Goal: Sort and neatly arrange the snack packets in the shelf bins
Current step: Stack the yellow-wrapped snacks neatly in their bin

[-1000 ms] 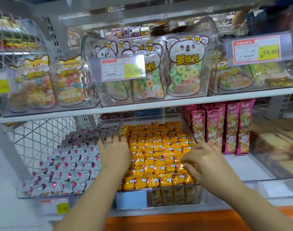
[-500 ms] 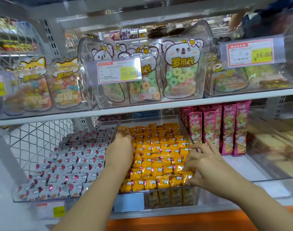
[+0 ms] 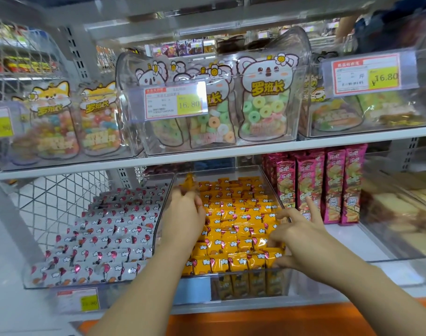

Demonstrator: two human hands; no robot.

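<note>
Head view: the left hand (image 3: 185, 214) lies over the left rear of the yellow packets (image 3: 238, 214) in their clear bin (image 3: 288, 284). Blur hides whether its fingers pinch the packet at their tips. The right hand (image 3: 301, 238), fingers spread apart and holding nothing, touches the front-right rows. Left of the left hand lie grey packets (image 3: 103, 236). Just beyond the right hand stand pink packs (image 3: 328, 187). The upper shelf (image 3: 207, 158) runs above both hands.
</note>
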